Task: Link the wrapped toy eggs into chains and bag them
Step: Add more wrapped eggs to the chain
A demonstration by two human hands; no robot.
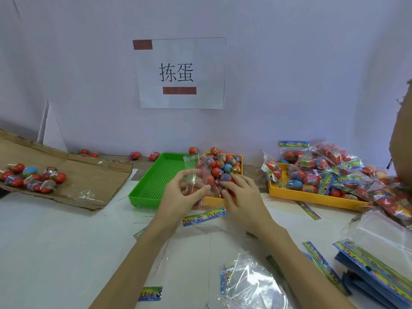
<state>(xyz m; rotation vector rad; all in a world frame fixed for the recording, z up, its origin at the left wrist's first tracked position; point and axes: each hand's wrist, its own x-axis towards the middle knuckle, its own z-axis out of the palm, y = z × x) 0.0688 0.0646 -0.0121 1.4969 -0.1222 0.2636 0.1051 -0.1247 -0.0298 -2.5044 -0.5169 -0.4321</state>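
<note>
My left hand (178,192) pinches the side of a clear plastic bag (196,172) held upright over the table, with a few red wrapped eggs showing through it. My right hand (239,192) grips wrapped eggs (226,178) at the bag's right side, fingers curled around them. Just behind both hands, a yellow tray (211,200) is heaped with loose red and blue wrapped eggs (223,162). A colourful header strip (204,216) lies on the table below my hands.
A green perforated tray (151,181) stands left of the yellow one. Another yellow tray (312,195) on the right is piled with filled bags. Cardboard (89,181) on the left carries several eggs. Empty bags (252,284) and stacked header cards (374,270) lie near the front right.
</note>
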